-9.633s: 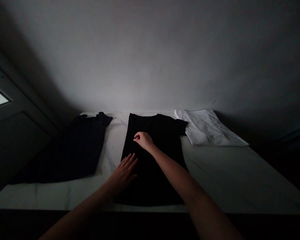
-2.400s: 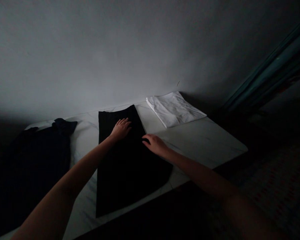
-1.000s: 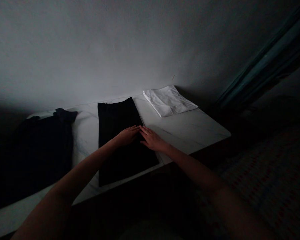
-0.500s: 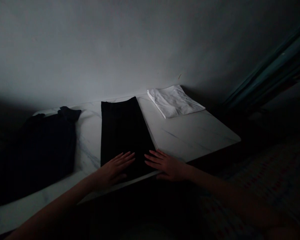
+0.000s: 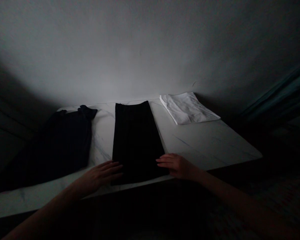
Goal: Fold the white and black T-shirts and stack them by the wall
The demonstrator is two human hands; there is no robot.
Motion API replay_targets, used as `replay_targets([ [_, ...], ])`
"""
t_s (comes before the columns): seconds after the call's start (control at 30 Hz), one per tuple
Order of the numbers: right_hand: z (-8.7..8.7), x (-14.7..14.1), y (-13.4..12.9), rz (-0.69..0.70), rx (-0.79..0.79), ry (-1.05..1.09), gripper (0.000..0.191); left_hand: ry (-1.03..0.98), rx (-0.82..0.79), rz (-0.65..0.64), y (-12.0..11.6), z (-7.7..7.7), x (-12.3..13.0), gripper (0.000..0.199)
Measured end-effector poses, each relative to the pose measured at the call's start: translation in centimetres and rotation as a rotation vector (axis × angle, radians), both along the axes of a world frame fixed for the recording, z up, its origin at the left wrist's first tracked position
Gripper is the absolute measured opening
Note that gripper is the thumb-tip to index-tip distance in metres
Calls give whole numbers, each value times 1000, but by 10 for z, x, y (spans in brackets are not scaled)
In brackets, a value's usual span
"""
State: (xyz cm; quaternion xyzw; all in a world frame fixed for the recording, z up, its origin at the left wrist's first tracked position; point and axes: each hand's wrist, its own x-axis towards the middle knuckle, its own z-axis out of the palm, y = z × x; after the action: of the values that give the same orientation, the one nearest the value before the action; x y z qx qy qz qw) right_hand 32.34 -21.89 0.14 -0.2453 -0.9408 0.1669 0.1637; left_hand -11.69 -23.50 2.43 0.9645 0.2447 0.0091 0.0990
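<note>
At far left, a dark navy cloth garment with short bunched ends at its top (image 5: 62, 143) lies spread on a white bench with grey-blue marble veining (image 5: 202, 143), reaching toward the bench's front edge. To its right comes the person's bare left grip (image 5: 97, 176), open and palm down, its outstretched fingers lying over the left edge of a black, flat-folded cloth garment (image 5: 137, 140) near its front corner. The black garment lies lengthwise between the two hands, narrower at the back near a plain grey wall (image 5: 127, 50) and wider toward the front. At its right edge, also near the front, the person's bare right grip (image 5: 178, 166) is open too, fingers extended together with their tips on the black cloth. Farther right and back, well apart from that hand, lies a creased white folded cloth (image 5: 190, 108). Dim teal fabric (image 5: 277, 93) shows at far right.
</note>
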Motion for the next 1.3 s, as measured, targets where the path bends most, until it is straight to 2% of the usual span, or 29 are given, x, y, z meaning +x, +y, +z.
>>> replay_targets([
  [0.17,-7,-12,0,-29,113,77,49,-47,38,-49,10,-4,18,58],
  [0.27,-8,-14,-3,-20,128,174,44,-109,37,-39,13,-7,23,51],
  [0.4,-9,-21,-3,-56,7,299,36,-247,-34,95,14,-11,34,39],
  [0.47,-10,-25,-2,-63,-82,309,42,-296,-89,183,15,-13,41,37],
  [0.53,-11,-28,2,-47,-141,272,52,-300,-116,208,17,-14,46,36],
  [0.63,-11,-29,12,-49,-148,223,56,-252,-91,163,21,-14,50,36],
  [0.8,-8,-27,30,-46,-27,151,37,-231,-30,111,28,-14,48,43],
  [0.9,-6,-20,31,6,-70,32,45,-238,-93,36,26,-11,42,46],
  [1.07,1,-4,14,68,-316,0,52,-214,-223,-18,6,1,34,53],
  [1.2,20,5,-6,84,-474,9,50,-153,-344,-44,-18,27,40,60],
  [1.3,38,13,-23,54,-581,3,54,-162,-504,13,-40,44,39,59],
])
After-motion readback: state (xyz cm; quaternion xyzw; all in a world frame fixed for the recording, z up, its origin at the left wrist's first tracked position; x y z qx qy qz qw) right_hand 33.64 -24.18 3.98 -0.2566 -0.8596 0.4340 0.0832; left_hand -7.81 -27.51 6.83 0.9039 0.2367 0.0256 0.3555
